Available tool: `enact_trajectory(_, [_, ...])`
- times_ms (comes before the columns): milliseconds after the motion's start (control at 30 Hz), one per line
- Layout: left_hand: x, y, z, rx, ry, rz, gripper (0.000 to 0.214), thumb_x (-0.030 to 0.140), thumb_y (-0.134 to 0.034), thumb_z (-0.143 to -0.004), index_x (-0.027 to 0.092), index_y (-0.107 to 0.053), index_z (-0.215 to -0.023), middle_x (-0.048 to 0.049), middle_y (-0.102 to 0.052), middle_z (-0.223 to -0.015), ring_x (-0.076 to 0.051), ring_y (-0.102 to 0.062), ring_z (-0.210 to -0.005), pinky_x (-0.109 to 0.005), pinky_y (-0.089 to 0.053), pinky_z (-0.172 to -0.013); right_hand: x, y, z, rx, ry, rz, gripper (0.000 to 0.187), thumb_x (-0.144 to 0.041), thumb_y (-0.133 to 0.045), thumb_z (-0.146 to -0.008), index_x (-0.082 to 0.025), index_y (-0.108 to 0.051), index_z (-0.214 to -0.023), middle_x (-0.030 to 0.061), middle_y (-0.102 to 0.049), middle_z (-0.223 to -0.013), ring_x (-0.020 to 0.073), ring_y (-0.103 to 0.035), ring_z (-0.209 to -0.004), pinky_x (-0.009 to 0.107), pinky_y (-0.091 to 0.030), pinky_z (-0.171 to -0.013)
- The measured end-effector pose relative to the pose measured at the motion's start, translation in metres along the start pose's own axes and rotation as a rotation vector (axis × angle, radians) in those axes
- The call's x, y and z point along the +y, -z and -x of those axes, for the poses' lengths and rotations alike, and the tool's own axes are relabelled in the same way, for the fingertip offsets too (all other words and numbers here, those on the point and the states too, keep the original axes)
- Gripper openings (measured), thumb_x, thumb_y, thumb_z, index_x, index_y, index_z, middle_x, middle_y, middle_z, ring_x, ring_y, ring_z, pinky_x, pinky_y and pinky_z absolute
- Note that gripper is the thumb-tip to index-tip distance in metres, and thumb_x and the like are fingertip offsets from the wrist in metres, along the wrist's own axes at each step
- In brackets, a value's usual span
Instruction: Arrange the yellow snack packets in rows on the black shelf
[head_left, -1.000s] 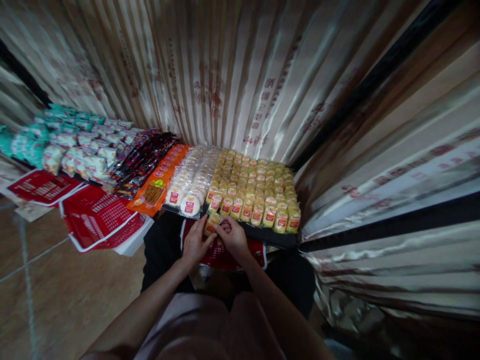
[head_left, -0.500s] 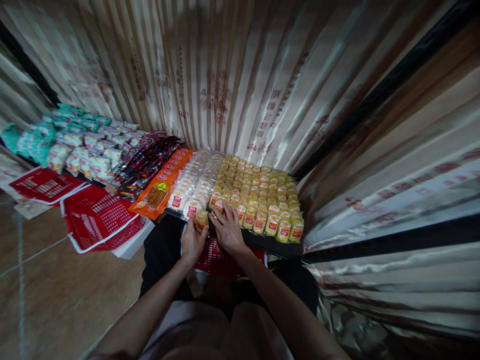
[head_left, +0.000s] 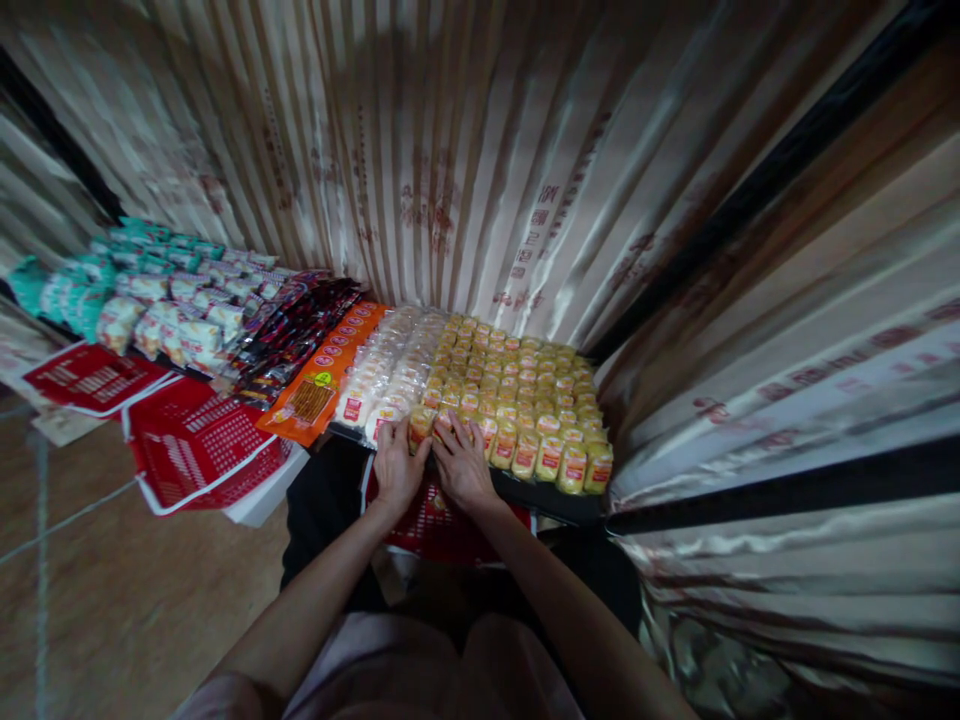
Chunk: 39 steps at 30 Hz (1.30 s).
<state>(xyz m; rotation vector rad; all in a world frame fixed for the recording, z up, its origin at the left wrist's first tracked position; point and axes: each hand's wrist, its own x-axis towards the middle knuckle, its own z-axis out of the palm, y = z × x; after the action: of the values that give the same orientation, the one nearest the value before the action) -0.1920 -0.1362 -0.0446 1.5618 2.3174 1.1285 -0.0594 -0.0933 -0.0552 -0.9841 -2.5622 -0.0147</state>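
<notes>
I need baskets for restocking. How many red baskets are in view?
3. Far-left basket near the floor; middle basket below the orange packets; near basket below the yellow snack packs. Others may be stacked underneath or hidden.

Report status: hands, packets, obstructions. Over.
Left hand at the front yellow packet, grip unclear. Right hand open, fingers spread on the yellow row. White packets tight alongside.
</notes>
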Motion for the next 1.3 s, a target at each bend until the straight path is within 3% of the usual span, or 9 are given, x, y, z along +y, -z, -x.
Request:
enact_trajectory(433, [-0.001,-0.019,-0.016,-0.013,-0.018,0.069,0.042,0.030,-0.052,-0.084,0.014,-0.042,-0.121,-0.0121,-0.050,-0.112,-0.023,-0.053,-0.105,-0.035,-0.047,-0.086,0.007,-0.005,0.007,0.087,0.066,-0.102,0.045,-0.008,-0.041,-0.081,-0.017,-0.054,-0.123,0.0097,-0.048,-0.134,0.0247,-0.026,-0.135,0.051,-0.028,-0.106])
enact_trajectory(633, [0.004,-0.020,-0.022,-0.022,-0.002,0.016,0.039,0.027,-0.052,-0.084,0.012,-0.043,-0.120,-0.0153,-0.050,-0.114,-0.024,-0.057,-0.099,-0.035,-0.050,-0.079,0.006,-0.008,0.007,0.101,0.046,-0.103,0.042,-0.009,-0.041,-0.082,-0.015,-0.055,-0.121,0.0092,-0.049,-0.133,0.0254,-0.028,-0.133,0.051,-0.027,-0.107])
enact_trajectory(967, [-0.003,-0.027,-0.017,-0.062,-0.030,0.143,0.046,0.027,-0.048,-0.087,0.012,-0.035,-0.128,-0.0191,-0.051,-0.126,-0.026,-0.052,-0.115,-0.040,-0.046,-0.091,0.006,-0.009,0.006,0.099,0.038,-0.116,0.045,-0.006,-0.042,-0.080,-0.015,-0.055,-0.122,0.0094,-0.050,-0.133,0.0241,-0.026,-0.135,0.050,-0.026,-0.107])
enact_trajectory(1300, [-0.006,-0.030,-0.014,-0.113,-0.056,0.153,0.035,0.020,-0.037,-0.089,0.014,-0.045,-0.122,-0.0154,-0.058,-0.117,-0.023,-0.057,-0.108,-0.038,-0.047,-0.090,0.003,-0.007,0.005,0.130,0.037,-0.132,0.042,-0.005,-0.041,-0.078,-0.016,-0.060,-0.115,0.0104,-0.050,-0.132,0.0237,-0.027,-0.134,0.050,-0.027,-0.107])
